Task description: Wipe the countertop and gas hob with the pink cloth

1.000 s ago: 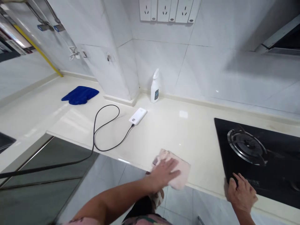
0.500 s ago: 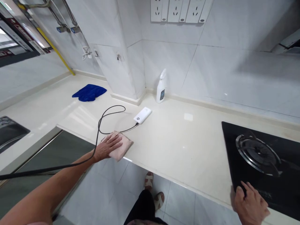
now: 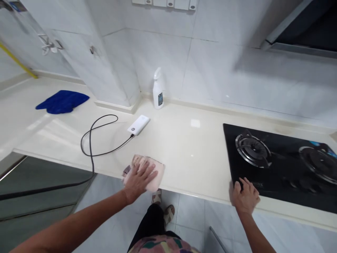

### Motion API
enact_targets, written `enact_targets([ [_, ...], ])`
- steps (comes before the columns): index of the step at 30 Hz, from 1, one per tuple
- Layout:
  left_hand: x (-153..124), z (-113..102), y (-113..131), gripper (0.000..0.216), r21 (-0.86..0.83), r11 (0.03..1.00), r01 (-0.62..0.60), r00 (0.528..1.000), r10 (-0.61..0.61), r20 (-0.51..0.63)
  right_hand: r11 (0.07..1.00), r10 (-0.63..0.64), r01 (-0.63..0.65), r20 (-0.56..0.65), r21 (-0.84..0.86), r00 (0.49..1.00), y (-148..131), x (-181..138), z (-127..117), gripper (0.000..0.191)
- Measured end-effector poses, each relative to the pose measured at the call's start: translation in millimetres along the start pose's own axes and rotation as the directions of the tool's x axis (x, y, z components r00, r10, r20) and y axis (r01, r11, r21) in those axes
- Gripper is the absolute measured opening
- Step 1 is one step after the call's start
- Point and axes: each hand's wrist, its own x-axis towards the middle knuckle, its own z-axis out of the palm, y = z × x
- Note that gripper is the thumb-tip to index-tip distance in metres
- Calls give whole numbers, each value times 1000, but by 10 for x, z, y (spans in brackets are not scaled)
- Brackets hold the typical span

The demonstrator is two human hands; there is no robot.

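A: Left hand (image 3: 139, 175)?
B: Flat, fingers spread, palm pressing the pink cloth (image 3: 156, 169) onto the worktop (image 3: 184, 147). Not gripping it. The cloth sat at the front edge, a bit left of the middle, one side overhanging slightly.
A: Right hand (image 3: 244, 194)?
B: Fingers apart and lightly curled, resting on the front-left corner of the black hob (image 3: 279, 168). It held nothing and looked like a brace.
A: Notes on the wipe?
B: My call: the palm should stay flat so the whole cloth drags, and the strokes should overlap along the front edge. The black cable (image 3: 91, 147) looped just left of the cloth and ran to the white power bank (image 3: 138, 124), so the cloth should go round them rather than snag. The spray bottle (image 3: 158, 89) stood at the back edge, well apart. The blue cloth (image 3: 61, 102) lay towards the far-left end.
A: Versus half a second earlier?
B: Back then the cloth lay further left, against the cable loop; it had since slid right along the front edge. The right hand was on the same hob corner. The view had swung right, and a second burner (image 3: 319, 162) showed.
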Motion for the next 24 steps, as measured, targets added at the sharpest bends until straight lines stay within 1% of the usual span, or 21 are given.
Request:
enact_targets([
  [3, 396, -18, 555, 94, -39, 997, -68, 998, 68, -9, 1000, -8, 8, -8, 23, 1000, 14, -5, 28, 54],
  [7, 974, 22, 1348, 89, -95, 983, -157, 985, 148, -89, 998, 1, -2, 12, 68, 1000, 2, 20, 47, 58],
  [9, 1305, 6, 1772, 96, -120, 973, -197, 978, 187, -94, 992, 7, -8, 9, 124, 1000, -34, 56, 45, 59],
  [11, 1611, -61, 2150, 109, -143, 957, -251, 968, 243, -66, 983, 6, -2, -25, 186, 1000, -97, 83, 27, 61],
  [13, 1820, -161, 2396, 114, -185, 941, -284, 959, 282, -37, 974, 0, 16, -69, 224, 998, -201, 50, -12, 62],
  [14, 1867, -210, 2443, 114, -222, 927, -302, 953, 301, -40, 972, -7, 28, -88, 232, 996, -276, -8, -39, 62],
  [15, 1872, -248, 2429, 113, -271, 904, -330, 944, 325, -63, 970, -22, 47, -104, 238, 994, -371, -100, -67, 61],
  [16, 1835, -273, 2350, 110, -328, 871, -366, 930, 349, -112, 965, -52, 79, -116, 248, 992, -489, -224, -93, 58],
  [17, 1764, -282, 2209, 103, -384, 832, -401, 916, 355, -187, 958, -102, 129, -118, 258, 988, -632, -376, -113, 54],
  [18, 1669, -277, 2010, 93, -428, 790, -438, 896, 346, -279, 945, -175, 196, -102, 262, 979, -798, -543, -123, 50],
  [19, 1563, -262, 1764, 78, -459, 771, -441, 882, 279, -380, 925, -271, 278, -64, 257, 960, -982, -710, -122, 47],
  [20, 1461, -242, 1483, 63, -471, 781, -410, 865, 170, -471, 901, -379, 365, 16, 236, 925, -1176, -861, -110, 48],
  [21, 1375, -220, 1183, 54, -464, 806, -367, 843, 78, -532, 877, -465, 437, 120, 199, 877, -1367, -983, -87, 55],
  [22, 1315, -201, 879, 48, -449, 842, -299, 826, -7, -564, 860, -511, 486, 219, 157, 832, -1542, -1065, -58, 65],
  [23, 1283, -184, 587, 44, -420, 878, -229, 813, -64, -579, 846, -529, 520, 316, 120, 787, -1687, -1104, -26, 75],
  [24, 1278, -169, 321, 42, -388, 909, -152, 818, -105, -566, 835, -531, 542, 398, 96, 748, -1789, -1106, 2, 83],
])
